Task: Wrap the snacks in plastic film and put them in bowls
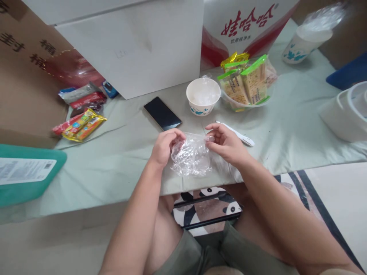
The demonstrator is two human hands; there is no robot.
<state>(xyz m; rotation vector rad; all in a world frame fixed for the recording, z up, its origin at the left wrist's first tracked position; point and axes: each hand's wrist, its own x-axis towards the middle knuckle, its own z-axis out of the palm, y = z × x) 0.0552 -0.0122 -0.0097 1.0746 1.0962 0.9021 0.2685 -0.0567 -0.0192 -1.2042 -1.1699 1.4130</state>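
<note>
A crumpled sheet of clear plastic film [192, 157] lies near the front edge of the cloth-covered table, between my two hands. My left hand [164, 148] is closed on its left edge, with the fingertips partly hidden behind the film. On the opposite edge, my right hand [226, 145] pinches the film between thumb and fingers. Just beyond stands a white paper cup [200, 110] with blue leaf prints and clear film in its mouth. A slim white utensil [239, 135], its kind unclear, lies by my right hand. The black phone [163, 114] is beyond my left hand.
Wrapped crackers [254, 84] fill a clear bowl at the back. Snack packets [84, 124] lie left, near a green container [31, 191]. Large boxes [137, 49] line the back. A film-topped cup [296, 47] and white tubs [341, 114] stand right.
</note>
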